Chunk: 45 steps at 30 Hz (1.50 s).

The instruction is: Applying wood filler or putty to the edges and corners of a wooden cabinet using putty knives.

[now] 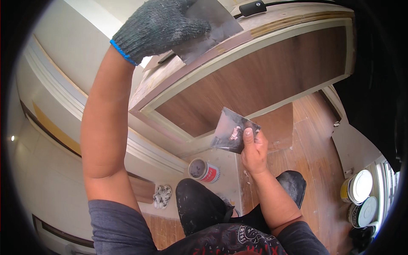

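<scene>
My left hand [159,32], in a dark knit glove with a blue cuff, is closed on a wide grey metal blade [208,44] at the edge of a pale wooden ledge [299,21]. My bare right hand [253,148] grips a square metal putty plate [227,127], with its thumb on top and a small lump of pale putty on it. Below the ledge runs a brown wood panel [255,76] in a cream frame. A tin of grey paste [196,169] with a red label stands lower down, left of my right hand.
A black cord with a small box [253,8] lies on the ledge. Several round cans [360,187] stand on the wood floor [297,170] at right. A pair of white shoes [162,196] sits at left near the pale wall trim. A bare board [276,123] is below the panel.
</scene>
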Each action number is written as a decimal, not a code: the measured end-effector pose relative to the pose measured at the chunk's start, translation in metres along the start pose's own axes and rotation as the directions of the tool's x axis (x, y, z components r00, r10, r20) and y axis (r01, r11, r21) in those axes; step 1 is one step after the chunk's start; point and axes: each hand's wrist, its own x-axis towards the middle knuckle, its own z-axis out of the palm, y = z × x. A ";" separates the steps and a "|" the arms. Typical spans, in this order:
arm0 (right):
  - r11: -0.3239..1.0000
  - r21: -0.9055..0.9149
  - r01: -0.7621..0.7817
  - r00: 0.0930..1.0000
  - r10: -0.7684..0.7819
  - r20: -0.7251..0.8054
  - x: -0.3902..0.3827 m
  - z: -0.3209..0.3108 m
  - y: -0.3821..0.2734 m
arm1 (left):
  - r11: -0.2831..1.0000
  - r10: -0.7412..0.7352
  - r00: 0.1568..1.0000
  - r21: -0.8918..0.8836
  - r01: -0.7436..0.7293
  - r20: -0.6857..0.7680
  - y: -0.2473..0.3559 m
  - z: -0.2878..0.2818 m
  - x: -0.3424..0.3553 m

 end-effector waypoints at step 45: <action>1.000 -0.017 -0.019 1.000 0.019 -0.007 -0.002 -0.001 0.002 | 0.935 0.244 0.966 0.284 -0.210 -0.090 -0.038 0.041 0.001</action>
